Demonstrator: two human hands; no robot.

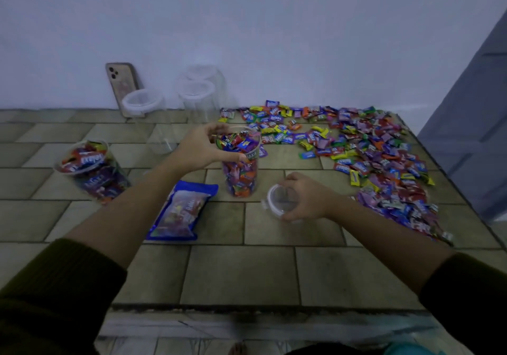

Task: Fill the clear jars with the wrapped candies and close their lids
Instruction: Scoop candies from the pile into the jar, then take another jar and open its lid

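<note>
Beyond dark sleeves [55,286], the upright candy-filled jar [241,175] is gripped at its rim by the left hand [201,150], while its clear lid [281,199], just right of its base, is clasped in the right hand [311,198].

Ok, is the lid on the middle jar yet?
No, off. The jar stands open, candies up to the rim, left hand gripping it; the right hand holds the lid beside it.

A plain pale wall [274,25] is seen behind. The surface [241,272] is covered in beige rectangular tiles. Everything is dimly lit.
</note>
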